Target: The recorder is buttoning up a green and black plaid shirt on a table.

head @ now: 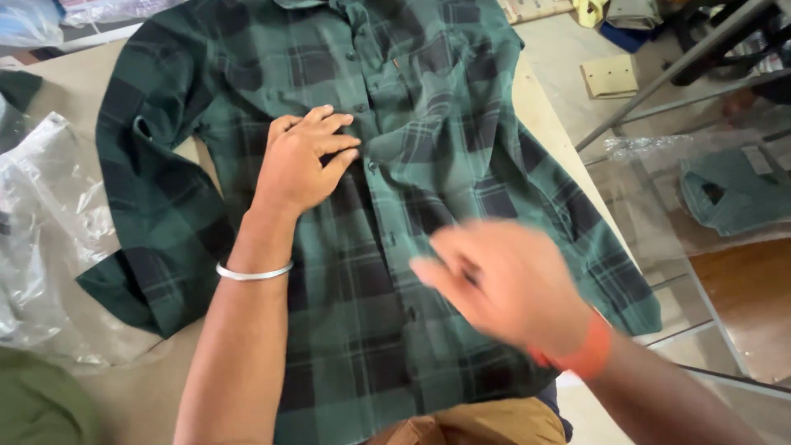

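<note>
Head view, looking down on a green-and-black plaid shirt [428, 165] spread front-up across a beige table [156, 395], buttoned down the middle, collar toward the far edge. Left sleeve folded back on itself near the table's left side; right sleeve trailing toward the table's right edge. Left hand [301, 161] flat on the chest of the shirt, just beside the button placket, fingers spread and released, pressing cloth rather than gripping it; thin silver bangle [254, 272] on that wrist. Right hand [503, 280] blurred over the lower right front of the shirt, fingers extended and loose, nothing clasped; touching the fabric or just above it, cannot tell. Orange band [585, 354] at that wrist. Clear crumpled plastic bag [41, 239] lying on the table's left side, touching the folded sleeve's cuff area. Beyond the table's right edge, a folded teal garment in clear wrap [729, 189] on the floor, well apart, and a small tan card [610, 76] farther back.
</note>
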